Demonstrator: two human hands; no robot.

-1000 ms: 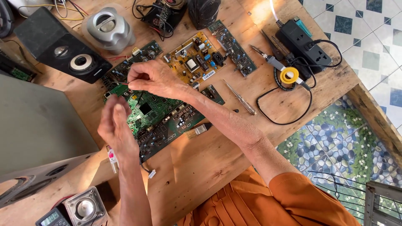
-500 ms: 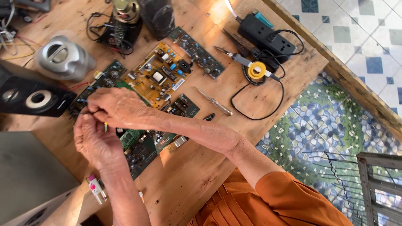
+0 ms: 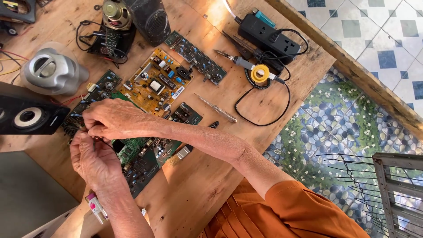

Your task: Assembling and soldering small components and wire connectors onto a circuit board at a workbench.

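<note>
Both hands together at the left edge of the wooden table (image 3: 211, 194), over the green circuit board (image 3: 141, 161). Right hand (image 3: 115, 120) curled, fingers pinched on something small at the meeting point with the other hand; left hand (image 3: 93, 158) below it, fingers likewise closed upward. Between them a thin dark wire (image 3: 105, 143), possibly a lead off the board, though too small and shadowed to be sure. Grip on it apparent for both hands, exact hold not clear.

Progress, as a judgement only: boards all laid out bare, none in a housing, so stripping down looks done; fine work on the wire in hand; no sign of reassembly.

Green circuit board directly beneath and just right of the hands, partly covered by the right forearm. Yellow circuit board (image 3: 158, 81) just beyond the right hand, apart from it. Small brush (image 3: 179, 154) beside the forearm. Screwdriver (image 3: 216, 108) lying untouched mid-table. Soldering iron (image 3: 246, 66) well apart near the black power strip (image 3: 269, 37), unheld. Grey speaker shell (image 3: 50, 70) and black speaker box (image 3: 26, 117) to the left.
</note>
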